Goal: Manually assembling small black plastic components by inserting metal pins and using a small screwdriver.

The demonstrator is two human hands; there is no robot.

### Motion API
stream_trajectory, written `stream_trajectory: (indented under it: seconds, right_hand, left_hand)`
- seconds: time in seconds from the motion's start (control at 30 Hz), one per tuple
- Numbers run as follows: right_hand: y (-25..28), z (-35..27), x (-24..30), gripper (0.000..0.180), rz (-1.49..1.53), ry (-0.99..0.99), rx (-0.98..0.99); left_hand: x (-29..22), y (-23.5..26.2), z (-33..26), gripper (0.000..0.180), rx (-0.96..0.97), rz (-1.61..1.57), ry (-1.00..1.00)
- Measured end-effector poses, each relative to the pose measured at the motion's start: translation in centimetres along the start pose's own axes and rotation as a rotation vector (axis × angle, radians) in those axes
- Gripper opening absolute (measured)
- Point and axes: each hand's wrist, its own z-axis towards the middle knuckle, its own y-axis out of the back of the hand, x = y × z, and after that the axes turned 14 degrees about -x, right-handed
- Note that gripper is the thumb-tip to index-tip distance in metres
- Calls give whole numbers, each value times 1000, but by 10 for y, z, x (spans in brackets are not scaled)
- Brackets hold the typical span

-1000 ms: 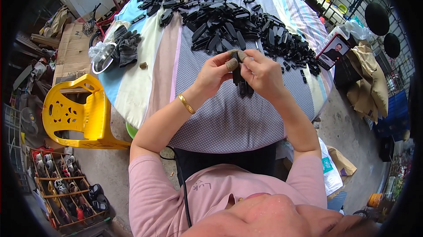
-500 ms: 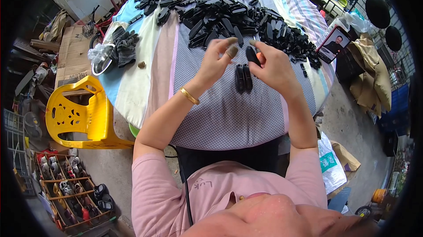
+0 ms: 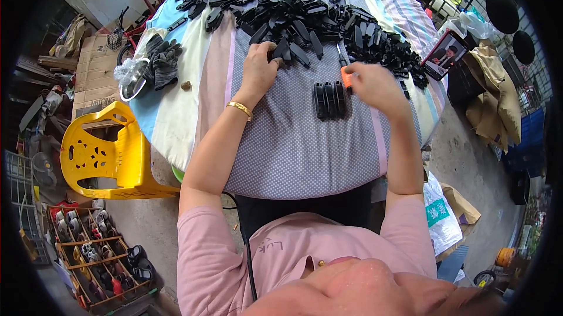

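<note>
My left hand (image 3: 260, 71) is at the near edge of a heap of long black plastic pieces (image 3: 293, 19). Its thumb and fingers are closed on a black plastic piece there, mostly hidden by the fingers. My right hand (image 3: 378, 88), smeared by motion, is beside the orange handle of a screwdriver (image 3: 347, 79). The handle lies partly by its fingers, and I cannot tell if they touch it. Three black plastic pieces (image 3: 330, 100) stand side by side on the dotted cloth between my hands.
Smaller black parts (image 3: 404, 63) lie at the heap's right. A phone (image 3: 444, 56) leans at the table's right edge. Dark gloves (image 3: 164, 61) and a metal bowl (image 3: 134, 81) sit on the left. A yellow plastic chair (image 3: 126, 157) stands left of the table.
The black piece my right hand held now stands in the row, which has grown from two to three. My left hand has moved left to the heap; my right hand has moved right.
</note>
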Motion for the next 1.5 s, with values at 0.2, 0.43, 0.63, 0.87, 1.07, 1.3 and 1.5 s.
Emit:
stream_trajectory:
  seconds: [0.2,0.43,0.63,0.87,1.07,1.3,1.5]
  right_hand:
    - [23,11,-56,22,-195,-350,-46]
    - [0,16,-55,17,-338,-247,85]
    - [6,16,-43,17,-261,-318,96]
    - [3,18,-47,25,-253,-263,-30]
    - [-12,10,28,14,705,73,-345]
    - [-25,5,46,11,467,287,-603]
    - [-24,4,49,9,413,334,-680]
  left_hand:
    - [-4,3,-4,31,-12,-213,222]
    - [-29,32,-1,35,231,-1131,778]
    - [-32,37,-3,28,552,-1530,912]
    - [-43,35,-8,35,494,-1315,732]
    - [-63,37,-23,47,426,-1081,703]
    - [-69,25,-34,60,447,-882,472]
    - [-81,28,-40,57,395,-879,456]
